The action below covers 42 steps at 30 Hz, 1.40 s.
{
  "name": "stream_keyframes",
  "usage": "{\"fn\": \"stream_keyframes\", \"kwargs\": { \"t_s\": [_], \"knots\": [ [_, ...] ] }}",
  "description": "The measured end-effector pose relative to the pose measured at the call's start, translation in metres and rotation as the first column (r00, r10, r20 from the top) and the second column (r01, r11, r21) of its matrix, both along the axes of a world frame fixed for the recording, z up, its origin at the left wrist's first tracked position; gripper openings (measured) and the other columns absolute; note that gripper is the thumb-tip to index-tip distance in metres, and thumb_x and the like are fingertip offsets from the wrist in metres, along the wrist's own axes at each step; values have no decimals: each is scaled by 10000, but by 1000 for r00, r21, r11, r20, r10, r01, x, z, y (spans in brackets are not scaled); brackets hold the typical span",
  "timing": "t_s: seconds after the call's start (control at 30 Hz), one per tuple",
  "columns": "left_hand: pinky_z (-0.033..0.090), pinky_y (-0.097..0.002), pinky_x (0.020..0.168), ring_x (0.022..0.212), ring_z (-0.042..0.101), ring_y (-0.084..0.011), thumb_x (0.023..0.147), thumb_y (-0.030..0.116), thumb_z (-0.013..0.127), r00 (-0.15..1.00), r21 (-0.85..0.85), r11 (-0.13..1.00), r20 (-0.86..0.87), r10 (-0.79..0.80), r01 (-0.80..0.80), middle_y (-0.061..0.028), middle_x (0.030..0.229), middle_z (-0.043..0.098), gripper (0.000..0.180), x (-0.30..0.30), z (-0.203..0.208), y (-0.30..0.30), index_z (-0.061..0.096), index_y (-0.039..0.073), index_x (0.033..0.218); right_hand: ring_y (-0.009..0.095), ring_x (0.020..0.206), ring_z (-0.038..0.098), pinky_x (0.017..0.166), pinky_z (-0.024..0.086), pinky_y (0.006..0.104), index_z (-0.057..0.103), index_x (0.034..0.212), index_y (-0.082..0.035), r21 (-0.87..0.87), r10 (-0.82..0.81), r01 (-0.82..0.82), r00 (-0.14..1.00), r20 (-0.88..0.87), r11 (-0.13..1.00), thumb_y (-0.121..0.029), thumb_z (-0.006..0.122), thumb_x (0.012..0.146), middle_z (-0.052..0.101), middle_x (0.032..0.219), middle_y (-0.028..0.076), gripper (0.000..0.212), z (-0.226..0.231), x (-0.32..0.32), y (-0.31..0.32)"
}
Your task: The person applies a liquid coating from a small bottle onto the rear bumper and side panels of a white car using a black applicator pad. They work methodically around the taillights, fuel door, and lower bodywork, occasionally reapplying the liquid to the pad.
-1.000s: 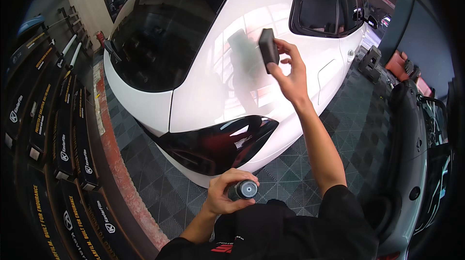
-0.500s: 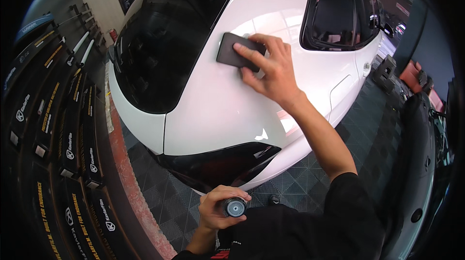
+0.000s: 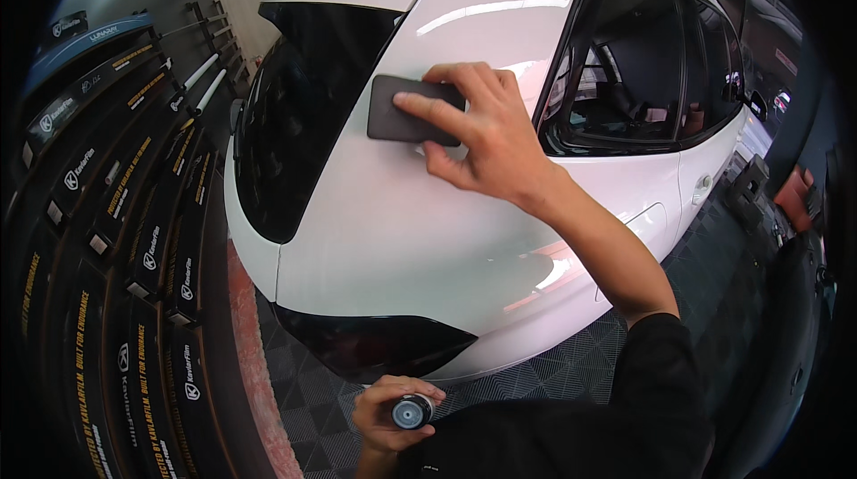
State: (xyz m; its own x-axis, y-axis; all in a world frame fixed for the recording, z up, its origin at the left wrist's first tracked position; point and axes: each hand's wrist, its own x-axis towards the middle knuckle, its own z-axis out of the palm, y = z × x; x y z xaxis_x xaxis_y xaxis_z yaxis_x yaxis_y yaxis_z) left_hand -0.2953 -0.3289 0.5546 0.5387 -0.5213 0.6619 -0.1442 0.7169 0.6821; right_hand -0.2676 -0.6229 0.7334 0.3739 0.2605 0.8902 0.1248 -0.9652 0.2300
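Observation:
My right hand [image 3: 486, 126] grips a dark grey rectangular applicator block [image 3: 393, 126], its fingers spread over the block's top and edges. The block lies against the glossy rear corner panel of a white car [image 3: 384, 229], between the dark rear window [image 3: 299, 95] and the side window [image 3: 629, 59]. Low in the view, my left hand [image 3: 379, 412] is wrapped round a small bottle [image 3: 412, 411] with a pale round top facing up. It is held near my body, apart from the car, just below the dark tail light [image 3: 379, 341].
Long black boxes [image 3: 125, 274] stand stacked on a rack along the left. Dark patterned tiles [image 3: 571, 363] cover the floor, with a worn reddish strip [image 3: 259, 372] beside the rack. At the right sits a dark car [image 3: 777, 336], with a brown seat [image 3: 794, 198] beyond it.
The view has shifted, showing more of the car's roof and side window. My right hand and the block sit closer to the rear window's edge. My left hand still holds the bottle.

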Motion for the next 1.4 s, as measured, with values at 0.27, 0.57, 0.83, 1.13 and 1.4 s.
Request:
{"fn": "stream_keyframes", "kwargs": {
  "t_s": [0.27, 0.57, 0.83, 1.13, 1.4],
  "knots": [
    [600, -444, 768, 897, 693, -354, 693, 15, 848, 997, -7, 1000, 70, 11, -11, -254, 991, 638, 579, -16, 9, -24, 528, -60, 1170, 232, 1022, 547, 841, 390, 404, 681, 1141, -170, 70, -123, 111, 972, 202, 991, -210, 694, 720, 589, 1125, 51, 423, 44, 8, -68],
    [596, -429, 770, 884, 703, -340, 648, 32, 870, 988, 37, 999, 153, 28, -34, -219, 964, 666, 602, -13, 11, -17, 555, -36, 1156, 233, 1004, 532, 822, 383, 386, 688, 1101, -137, 36, -78, 72, 974, 211, 997, -194, 719, 693, 589, 1083, 51, 413, 10, 40, -19],
    [613, -429, 702, 850, 701, -358, 700, 75, 862, 966, 36, 997, 246, -72, 65, -260, 968, 643, 567, 20, 11, 15, 523, -62, 1133, 271, 1010, 525, 839, 382, 411, 653, 1100, -74, 103, -18, 12, 998, 65, 995, -157, 722, 633, 556, 1092, 114, 480, -67, 47, 80],
    [611, -389, 716, 841, 714, -312, 689, 114, 874, 978, 113, 988, 168, -125, 107, -217, 953, 674, 566, 44, 6, 61, 550, -21, 1132, 217, 1072, 563, 856, 371, 448, 656, 1121, -169, 50, -122, 128, 987, -104, 991, -181, 737, 665, 571, 1203, 66, 464, -100, 11, 84],
    [613, -400, 707, 846, 707, -335, 714, 142, 865, 989, 103, 990, 101, -106, 96, -227, 951, 663, 562, 34, 4, 66, 541, -30, 1140, 199, 1122, 578, 950, 357, 435, 661, 1160, -188, 210, -396, 358, 899, 186, 910, -188, 686, 740, 616, 1240, 26, 420, -33, -12, -32]
  ]
}}
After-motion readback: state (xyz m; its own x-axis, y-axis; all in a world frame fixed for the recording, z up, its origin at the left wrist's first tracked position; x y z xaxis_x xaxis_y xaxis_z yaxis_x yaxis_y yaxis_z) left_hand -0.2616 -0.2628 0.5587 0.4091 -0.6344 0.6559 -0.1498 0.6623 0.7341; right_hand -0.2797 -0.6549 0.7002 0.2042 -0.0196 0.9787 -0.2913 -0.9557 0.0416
